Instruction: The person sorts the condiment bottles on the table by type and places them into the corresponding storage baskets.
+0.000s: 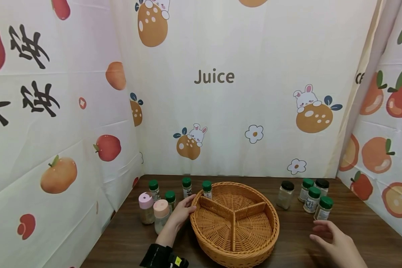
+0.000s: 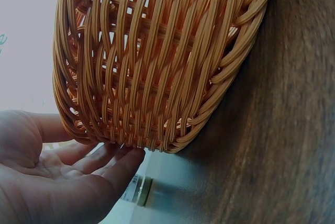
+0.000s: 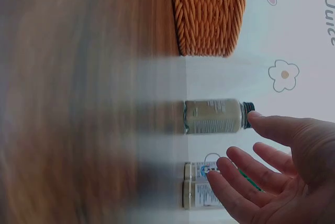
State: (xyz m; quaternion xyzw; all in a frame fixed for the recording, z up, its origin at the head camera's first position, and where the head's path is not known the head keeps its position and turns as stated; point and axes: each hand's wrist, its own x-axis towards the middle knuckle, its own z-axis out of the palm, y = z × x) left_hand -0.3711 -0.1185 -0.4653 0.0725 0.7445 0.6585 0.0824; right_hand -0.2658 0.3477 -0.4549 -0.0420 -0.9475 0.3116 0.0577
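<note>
A round wicker basket [image 1: 233, 257] with three compartments stands on the table. My left hand [image 1: 179, 214] grips its left rim; in the left wrist view the thumb lies at the rim and the fingers [image 2: 123, 169] against the outer wall. A green-capped jar [image 1: 207, 189] shows at the basket's back left rim, seemingly inside the rear compartment. On the right, my right hand [image 1: 335, 242] is held with loosely bent fingers, holding nothing. Nearest to it is a green-capped spice jar [image 1: 323, 208]; the hand partly covers its lower end.
Left of the basket are a purple-capped jar [image 1: 146, 208], a pink-capped jar [image 1: 161, 216] and several green-capped jars [image 1: 170, 201]. To its right stand a black-capped jar [image 1: 285, 195] and more jars [image 1: 311, 201]. Printed curtains [image 1: 254, 93] enclose the table [image 1: 127, 245].
</note>
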